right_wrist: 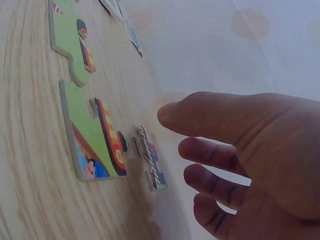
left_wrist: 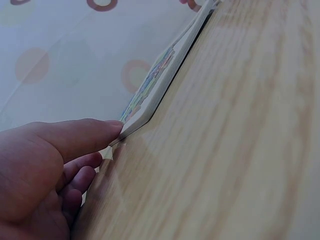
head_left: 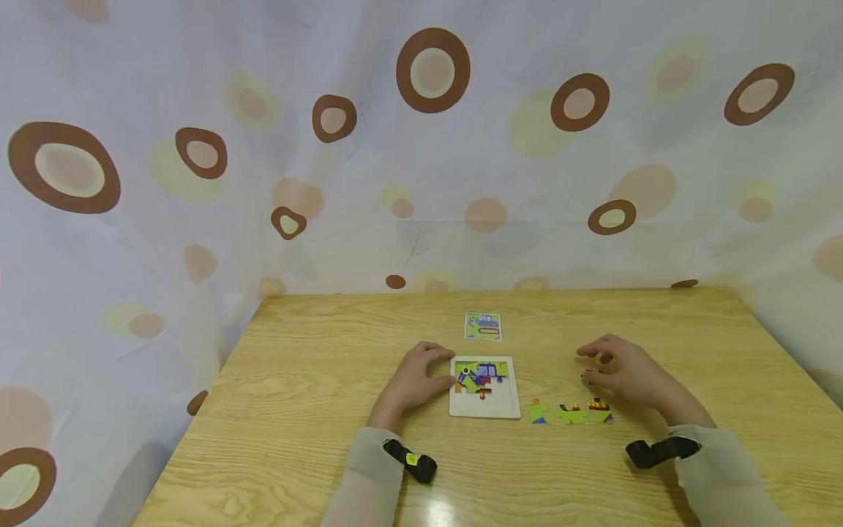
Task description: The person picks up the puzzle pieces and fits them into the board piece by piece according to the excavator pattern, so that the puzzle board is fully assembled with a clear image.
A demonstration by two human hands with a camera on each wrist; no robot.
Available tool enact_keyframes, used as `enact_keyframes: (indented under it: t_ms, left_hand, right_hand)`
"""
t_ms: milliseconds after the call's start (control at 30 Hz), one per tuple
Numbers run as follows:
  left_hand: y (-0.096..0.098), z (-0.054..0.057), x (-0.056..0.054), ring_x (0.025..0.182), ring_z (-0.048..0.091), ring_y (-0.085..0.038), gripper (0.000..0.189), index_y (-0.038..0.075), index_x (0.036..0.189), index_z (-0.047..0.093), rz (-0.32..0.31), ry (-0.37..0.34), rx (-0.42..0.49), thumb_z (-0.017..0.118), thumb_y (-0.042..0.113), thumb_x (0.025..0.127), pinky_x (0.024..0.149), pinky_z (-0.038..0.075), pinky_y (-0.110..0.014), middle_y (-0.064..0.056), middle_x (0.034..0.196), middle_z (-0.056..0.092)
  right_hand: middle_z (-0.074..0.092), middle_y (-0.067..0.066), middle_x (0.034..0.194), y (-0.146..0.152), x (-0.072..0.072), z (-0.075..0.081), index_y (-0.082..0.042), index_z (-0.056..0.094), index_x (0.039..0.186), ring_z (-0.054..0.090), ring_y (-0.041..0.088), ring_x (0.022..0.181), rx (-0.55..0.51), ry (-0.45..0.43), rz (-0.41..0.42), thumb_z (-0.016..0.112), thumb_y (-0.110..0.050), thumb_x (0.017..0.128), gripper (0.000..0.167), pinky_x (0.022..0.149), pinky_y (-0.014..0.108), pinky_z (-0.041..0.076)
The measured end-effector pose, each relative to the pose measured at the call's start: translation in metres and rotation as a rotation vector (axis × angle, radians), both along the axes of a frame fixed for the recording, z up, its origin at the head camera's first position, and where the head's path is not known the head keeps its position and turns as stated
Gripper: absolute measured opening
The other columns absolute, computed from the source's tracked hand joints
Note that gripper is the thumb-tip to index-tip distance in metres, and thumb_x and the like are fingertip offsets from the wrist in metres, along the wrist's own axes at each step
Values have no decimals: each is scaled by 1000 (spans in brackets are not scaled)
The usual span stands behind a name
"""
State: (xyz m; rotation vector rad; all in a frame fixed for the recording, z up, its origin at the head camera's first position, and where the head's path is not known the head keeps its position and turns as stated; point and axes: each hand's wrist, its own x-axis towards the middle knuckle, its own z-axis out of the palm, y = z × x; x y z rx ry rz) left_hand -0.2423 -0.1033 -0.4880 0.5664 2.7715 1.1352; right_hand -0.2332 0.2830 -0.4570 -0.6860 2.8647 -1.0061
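Steadying the white-rimmed jigsaw tray [head_left: 489, 411] from the left with the left hand [head_left: 416, 380], thumb laid nearly straight against the rim. Hovering over the table's right side with the right hand [head_left: 628, 372], fingers loosely bent, moderately parted from the thumb, apparently holding nothing.

Judging by the bare near and right parts of the tray, treat this as piece-fitting. Pinch the striped jigsaw piece [right_wrist: 149, 159] by opposite edges, raise it level, and check its orientation against the picture card [head_left: 483, 326] beyond the tray. Align tab with notch before pressing; press straight down, not sideways, to spare the assembled section [head_left: 479, 376] at far left. Brace the rim lightly to avoid skidding.

Find the striped jigsaw piece flat on the wooden table [head_left: 316, 395], right of the tray, just beside the right thumb and fingertips; seemingly apart from them in the wrist view. Note also three green loose pieces [head_left: 573, 415] in a row, nearer and further left than the right fingers, with the leftmost close to the tray's near right corner.
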Motion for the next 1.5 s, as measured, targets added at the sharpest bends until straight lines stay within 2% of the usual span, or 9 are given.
enact_keyframes:
  t_ms: [433,667,900,1200,1500]
  left_hand:
    - [-1,-3,0,131,44,-28,44,15,135,62,1,-2,7,71,25,93,109,36,-45,-5,138,49]
    - [0,-4,-1,130,44,-27,44,15,134,62,6,1,6,72,26,92,109,36,-44,-5,138,50]
    - [-1,-4,-1,130,44,-27,44,15,134,62,3,6,1,72,26,92,109,36,-44,-5,137,50]
    - [0,-5,-1,129,44,-27,44,14,133,63,1,6,5,72,25,92,109,36,-44,-6,137,50]
    - [0,-4,-2,128,45,-26,44,13,133,63,1,4,6,72,24,91,109,36,-43,-6,136,50]
  right_hand:
    - [61,9,112,14,2,0,1,64,123,56,27,99,20,-119,26,79,-17,84,45,81,43,51]
    - [61,6,109,15,2,-1,-2,66,120,54,23,96,39,-118,32,78,-17,85,40,79,38,50]
    - [62,1,102,15,0,-3,-2,69,119,50,15,83,37,-128,32,76,-13,87,34,69,29,47]
    - [63,5,101,13,1,-2,3,69,116,57,16,86,9,-130,23,76,-14,86,34,69,28,51]
    - [62,0,95,10,-1,2,-1,70,114,57,12,82,-13,-83,35,77,-17,86,32,66,27,52]
